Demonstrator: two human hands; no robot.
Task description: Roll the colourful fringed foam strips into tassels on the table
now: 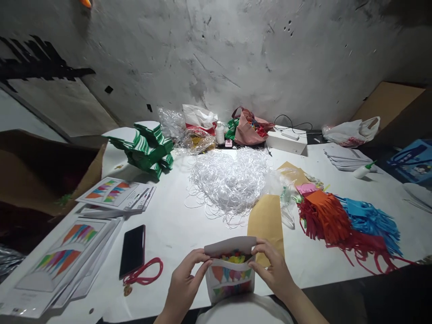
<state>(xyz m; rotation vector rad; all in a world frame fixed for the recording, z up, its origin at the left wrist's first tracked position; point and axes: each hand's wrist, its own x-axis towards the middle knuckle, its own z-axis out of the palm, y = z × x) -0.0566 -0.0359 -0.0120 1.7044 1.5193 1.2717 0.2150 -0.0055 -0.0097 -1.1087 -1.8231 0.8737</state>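
Observation:
At the table's near edge I hold a white paper envelope (232, 275) printed with colourful bunting, its flap (229, 245) raised. My left hand (185, 279) pinches its left edge between thumb and fingers. On the opposite edge my right hand (275, 270) pinches near the flap's fold. Through the open mouth some yellow, green and red pieces (234, 258) show inside; what they are I cannot make out. A tan paper sheet (270, 220) lies just beyond my right hand.
Behind the envelope is a heap of white string (232, 175). Printed envelopes (67, 252) and a phone (132, 249) with a red cord (148, 272) lie left. Green stacked pieces (145, 150) stand behind them. Orange (329, 216) and blue fringed pieces (374, 220) lie right, near a glue bottle (362, 171).

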